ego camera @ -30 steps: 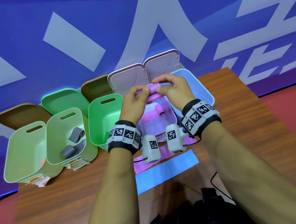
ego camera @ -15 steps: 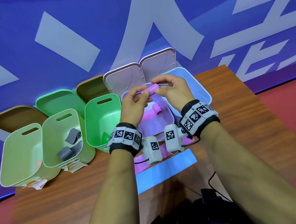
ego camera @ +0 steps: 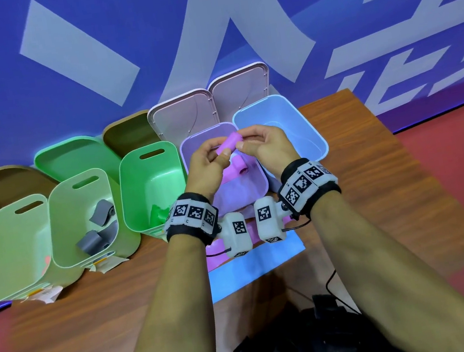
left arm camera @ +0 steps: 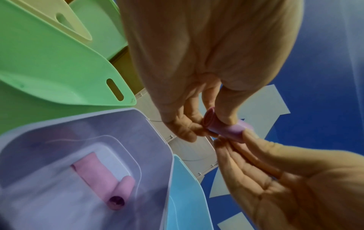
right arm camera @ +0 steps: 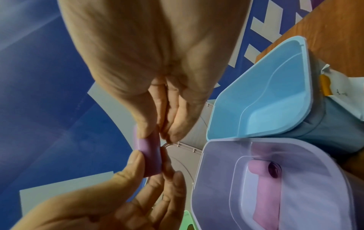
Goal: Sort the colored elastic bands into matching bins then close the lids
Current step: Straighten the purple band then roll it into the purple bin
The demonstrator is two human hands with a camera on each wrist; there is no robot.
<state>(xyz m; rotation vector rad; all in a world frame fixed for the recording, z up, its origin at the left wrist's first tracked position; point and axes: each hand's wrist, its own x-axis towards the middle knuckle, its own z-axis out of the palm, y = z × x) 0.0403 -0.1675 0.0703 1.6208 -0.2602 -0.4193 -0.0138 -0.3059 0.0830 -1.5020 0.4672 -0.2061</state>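
Both hands hold a rolled purple band (ego camera: 230, 143) (left arm camera: 226, 129) (right arm camera: 149, 154) above the far edge of the open purple bin (ego camera: 191, 151) (left arm camera: 59, 132) (right arm camera: 216, 186). My left hand (ego camera: 221, 154) (left arm camera: 206, 129) pinches one end between thumb and fingers. My right hand (ego camera: 242, 142) (right arm camera: 157, 135) pinches the other end. Another rolled pink-purple band (ego camera: 239, 170) (left arm camera: 114, 186) (right arm camera: 262, 171) lies inside the purple bin. The open blue bin (ego camera: 280, 126) (right arm camera: 275, 101) stands to its right. A flat purple band (ego camera: 215, 253) and a flat blue band (ego camera: 256, 265) lie on the table under my wrists.
Left of the purple bin stand a green bin (ego camera: 151, 188) with a green band, a pale green bin (ego camera: 77, 199) holding grey bands (ego camera: 99, 241), and another pale green bin (ego camera: 15, 247). Open lids (ego camera: 182, 114) lean against the blue wall. A black bag (ego camera: 309, 342) sits at the near edge.
The purple band between my hands has gone from a wider loose shape to a short tight roll. Both hands stay over the purple bin.
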